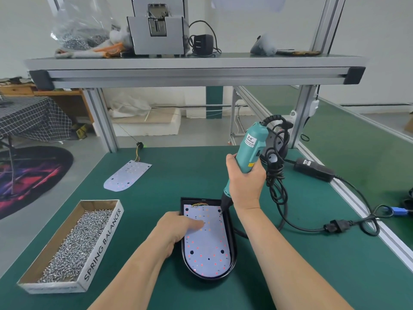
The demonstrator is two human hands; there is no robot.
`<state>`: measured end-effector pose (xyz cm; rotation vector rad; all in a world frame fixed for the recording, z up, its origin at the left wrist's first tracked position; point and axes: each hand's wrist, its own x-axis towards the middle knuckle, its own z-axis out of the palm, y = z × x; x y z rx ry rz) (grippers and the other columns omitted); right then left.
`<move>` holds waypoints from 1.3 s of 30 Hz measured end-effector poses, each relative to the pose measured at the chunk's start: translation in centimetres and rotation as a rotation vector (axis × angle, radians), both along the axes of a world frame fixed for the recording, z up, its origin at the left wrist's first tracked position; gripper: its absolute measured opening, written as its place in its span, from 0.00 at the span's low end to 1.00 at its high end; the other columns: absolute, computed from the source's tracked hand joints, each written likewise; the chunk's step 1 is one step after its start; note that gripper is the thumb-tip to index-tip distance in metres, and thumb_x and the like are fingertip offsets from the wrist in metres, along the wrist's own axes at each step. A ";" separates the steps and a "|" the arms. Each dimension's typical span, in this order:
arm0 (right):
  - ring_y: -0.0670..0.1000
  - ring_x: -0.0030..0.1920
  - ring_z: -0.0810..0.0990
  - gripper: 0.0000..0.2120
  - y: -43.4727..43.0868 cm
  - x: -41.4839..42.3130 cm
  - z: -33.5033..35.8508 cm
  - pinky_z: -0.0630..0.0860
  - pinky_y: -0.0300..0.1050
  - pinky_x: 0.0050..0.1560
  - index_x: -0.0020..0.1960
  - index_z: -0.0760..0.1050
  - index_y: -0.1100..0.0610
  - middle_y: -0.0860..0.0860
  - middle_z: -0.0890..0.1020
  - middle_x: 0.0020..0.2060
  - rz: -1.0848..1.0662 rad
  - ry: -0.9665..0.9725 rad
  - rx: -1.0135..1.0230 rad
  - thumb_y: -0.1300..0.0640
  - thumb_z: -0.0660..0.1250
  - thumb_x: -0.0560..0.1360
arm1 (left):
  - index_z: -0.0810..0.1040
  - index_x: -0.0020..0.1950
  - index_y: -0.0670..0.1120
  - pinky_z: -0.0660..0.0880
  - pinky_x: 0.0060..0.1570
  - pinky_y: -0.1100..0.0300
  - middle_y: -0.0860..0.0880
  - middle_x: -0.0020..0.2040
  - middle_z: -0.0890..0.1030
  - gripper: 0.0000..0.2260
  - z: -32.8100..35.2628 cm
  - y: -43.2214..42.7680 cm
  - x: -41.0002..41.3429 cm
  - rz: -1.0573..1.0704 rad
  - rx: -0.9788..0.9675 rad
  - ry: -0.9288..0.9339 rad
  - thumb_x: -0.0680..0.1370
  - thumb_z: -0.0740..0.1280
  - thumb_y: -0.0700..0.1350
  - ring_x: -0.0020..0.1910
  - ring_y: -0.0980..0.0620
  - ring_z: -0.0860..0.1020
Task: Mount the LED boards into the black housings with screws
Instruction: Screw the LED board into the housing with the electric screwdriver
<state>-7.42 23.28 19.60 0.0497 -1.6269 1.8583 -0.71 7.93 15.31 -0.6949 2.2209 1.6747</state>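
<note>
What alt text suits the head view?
The right hand grips a teal electric screwdriver, bit at the far right corner of an LED board in a black housing; the left hand presses the board. A box of screws lies nearby.

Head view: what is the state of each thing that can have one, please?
black housing: lying flat, open side up.
LED board: seated inside it.
electric screwdriver: nearly upright, tip at the board's far right corner.
right hand: grips the screwdriver.
left hand: presses on the board.
spare LED board: lying loose, unmounted.
screw box: open, holding many screws.
</note>
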 end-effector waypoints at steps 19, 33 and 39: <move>0.46 0.26 0.64 0.15 -0.4 0.1 -0.5 0.66 0.40 0.27 0.35 0.64 0.57 0.42 0.66 0.24 0.017 -0.061 0.011 0.54 0.70 0.69 | 0.86 0.48 0.44 0.81 0.55 0.50 0.47 0.43 0.87 0.10 -0.1 -0.1 0.0 -0.007 0.015 0.014 0.68 0.79 0.43 0.45 0.45 0.86; 0.46 0.30 0.76 0.08 3.1 5.3 2.0 0.74 0.38 0.34 0.38 0.75 0.48 0.44 0.79 0.28 -0.186 -0.041 -0.413 0.50 0.74 0.69 | 0.74 0.38 0.46 0.63 0.22 0.67 0.58 0.23 0.77 0.17 1.0 -0.9 2.3 0.023 -0.017 0.040 0.71 0.77 0.56 0.20 0.58 0.72; 0.46 0.29 0.75 0.11 2.6 7.7 1.4 0.74 0.36 0.31 0.41 0.71 0.53 0.45 0.77 0.26 -0.187 -0.105 -0.546 0.52 0.74 0.72 | 0.70 0.39 0.42 0.63 0.28 0.61 0.46 0.32 0.69 0.10 0.1 -3.1 4.0 0.327 0.342 0.074 0.80 0.63 0.36 0.29 0.52 0.64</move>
